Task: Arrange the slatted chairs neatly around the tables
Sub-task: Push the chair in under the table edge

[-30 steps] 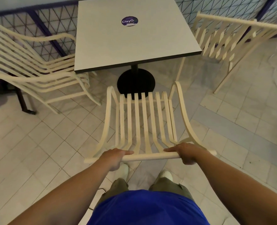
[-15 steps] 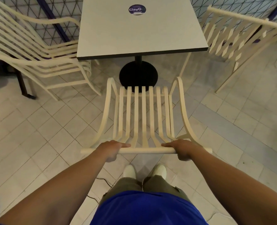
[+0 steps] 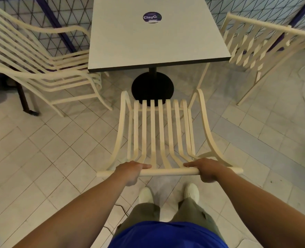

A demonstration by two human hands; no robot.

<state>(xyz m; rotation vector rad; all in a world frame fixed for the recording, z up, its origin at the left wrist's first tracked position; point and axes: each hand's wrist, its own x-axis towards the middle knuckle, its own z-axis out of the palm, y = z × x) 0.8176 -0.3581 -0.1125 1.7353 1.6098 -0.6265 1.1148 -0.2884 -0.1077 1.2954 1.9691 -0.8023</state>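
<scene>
- Far: the table (image 3: 157, 42) edge and its black pedestal base (image 3: 152, 86) block the way directly beyond the near slatted chair (image 3: 152, 133).
- Far left: left slatted chair (image 3: 46, 76), close beside the table.
- Far right: right slatted chair (image 3: 255, 45), near the table corner.
- Near left and near right: open tiled floor (image 3: 49, 149).

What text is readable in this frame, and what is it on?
"ClayG": white letters on the round dark-purple sticker stuck on the grey rectangular tabletop; whatever follows the G fades into the sticker's right edge and cannot be read.
Small line under that word, on the same sticker: too small to read.
Cream slatted chair nearest the camera: no lettering visible.
</scene>
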